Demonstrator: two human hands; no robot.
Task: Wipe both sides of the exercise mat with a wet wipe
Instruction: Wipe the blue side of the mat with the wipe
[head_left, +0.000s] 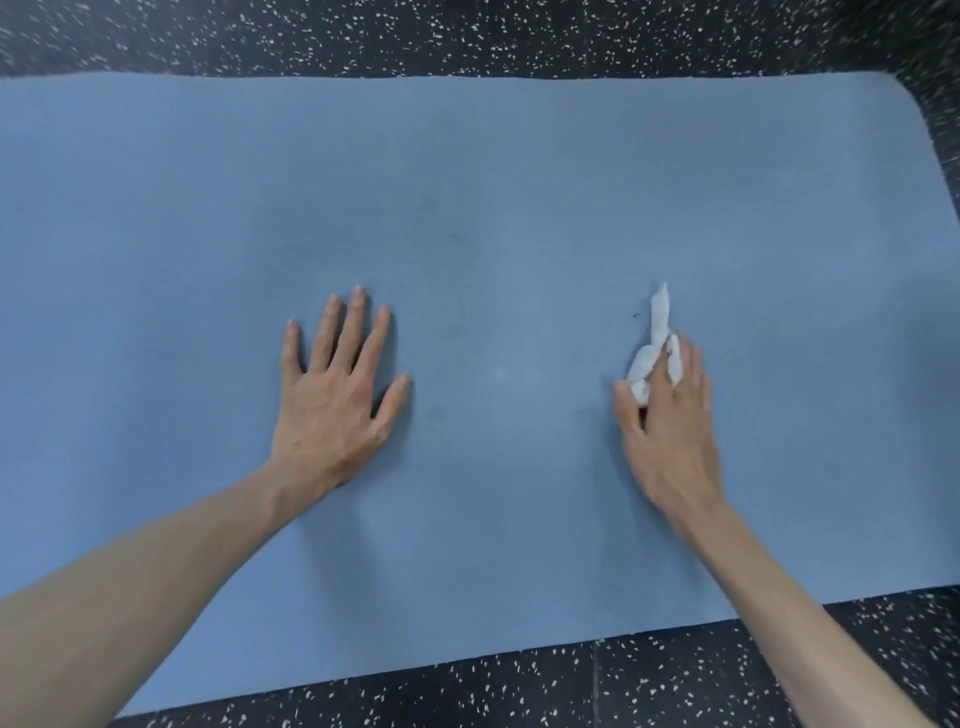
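A: Head view shows the left hand (337, 400) flat on the exercise mat (493, 171), fingers straight and spread, palm down. The right hand (667, 426) has its fingers curled over a bunched wet wipe (655, 343), pinning it to the mat.

B: Where does the wipe sit against those fingers?

A: Mostly under and just ahead of the right fingertips, with a twisted tail poking out beyond them, away from the person. The mat itself lies flat under both palms, on the speckled floor (675, 675).

B: So how should the wiping go?

A: My judgement: the wipe is balled up, so little of it touches the mat. Opening it out under flat fingers would cover more with each stroke. I'd keep the left palm pressing so the mat doesn't creep, and work in overlapping passes. The faint dark marks beyond the left fingertips (358, 296) and between the two hands look worth extra pressure.

B: Count things for me.

A: One mat, one wipe, two hands. The underside looks yet to be done; I can't tell how much of this face is clean.
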